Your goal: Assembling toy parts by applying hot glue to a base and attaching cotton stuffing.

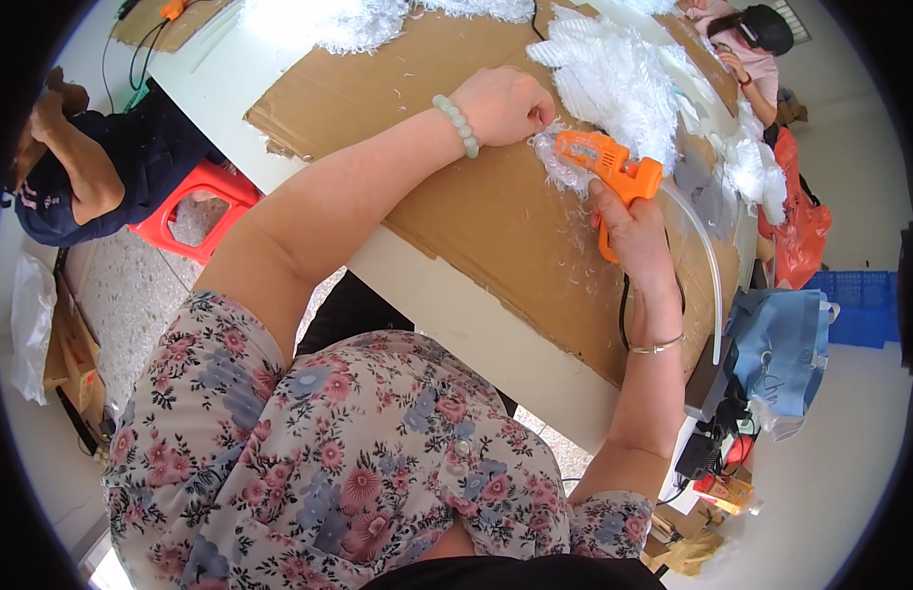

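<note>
Right under the camera, a floral-print blouse in pinks and blues (pixel 358 472) fills the lower frame, and both bare forearms reach up and away from it over the edge of the white worktable (pixel 456 305). On the right wrist, a thin metal bangle (pixel 658 345). Above it, the right hand (pixel 634 231) is wrapped tight around the grip of an orange plastic hot-glue gun (pixel 609 167), whose body points up and to the left with its nozzle down at a small tuft of white feathers (pixel 560 167). A clear glue stick (pixel 707 265) curves out of the back of the gun and down past the wrist. The tuft lies on the large flat sheet of brown cardboard (pixel 486 211) that covers the table.

Now the left hand (pixel 504 103), with a pale green bead bracelet (pixel 456 125) on its wrist: it is curled closed, fingertips pinching the same feather tuft right beside the glue nozzle. So both hands meet at that one spot on the cardboard.

Just beyond, a big fan-shaped mass of white feathers (pixel 614 79) spreads over the cardboard's far part. More loose white feathers (pixel 338 25) lie at the top edge.

Off to the left, a person in dark clothing (pixel 92 167) bends beside a red plastic stool (pixel 206 202). Far top right, another person in a pink top (pixel 757 54) sits at the table's end. At right, a blue fabric bag (pixel 781 349) and a blue plastic crate (pixel 860 305).
</note>
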Demonstrator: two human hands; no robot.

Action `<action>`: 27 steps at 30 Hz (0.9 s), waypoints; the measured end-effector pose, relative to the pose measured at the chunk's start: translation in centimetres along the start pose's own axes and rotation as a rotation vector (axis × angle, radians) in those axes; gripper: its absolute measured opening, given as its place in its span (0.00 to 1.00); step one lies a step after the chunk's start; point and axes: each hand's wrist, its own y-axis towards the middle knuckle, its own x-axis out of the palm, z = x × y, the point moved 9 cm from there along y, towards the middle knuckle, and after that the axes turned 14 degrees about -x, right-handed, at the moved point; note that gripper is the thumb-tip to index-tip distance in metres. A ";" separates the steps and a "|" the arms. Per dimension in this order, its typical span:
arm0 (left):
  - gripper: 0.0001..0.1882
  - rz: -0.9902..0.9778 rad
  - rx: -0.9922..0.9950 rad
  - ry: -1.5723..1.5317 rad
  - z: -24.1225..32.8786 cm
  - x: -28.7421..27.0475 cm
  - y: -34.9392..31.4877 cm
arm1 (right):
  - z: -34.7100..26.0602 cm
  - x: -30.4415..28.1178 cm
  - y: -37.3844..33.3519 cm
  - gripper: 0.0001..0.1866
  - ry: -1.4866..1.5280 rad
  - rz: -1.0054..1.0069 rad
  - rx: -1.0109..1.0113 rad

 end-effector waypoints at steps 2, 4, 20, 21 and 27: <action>0.05 -0.013 -0.003 0.002 0.2 0.1 0.0 | 0.2 -0.2 -0.1 0.10 0.006 0.019 0.026; 0.04 -0.049 -0.027 0.026 0.2 0.4 0.0 | -0.7 -0.3 -0.6 0.10 -0.032 -0.037 0.013; 0.05 0.021 0.228 0.141 3.5 1.2 -1.3 | 0.6 -6.1 -6.9 0.18 0.248 0.156 0.006; 0.05 0.056 0.253 0.123 3.4 1.0 -1.3 | 0.7 -6.4 -7.0 0.18 0.257 0.175 0.003; 0.12 0.094 0.311 0.155 4.3 1.5 -1.5 | 1.3 -7.0 -7.2 0.16 0.291 0.242 0.002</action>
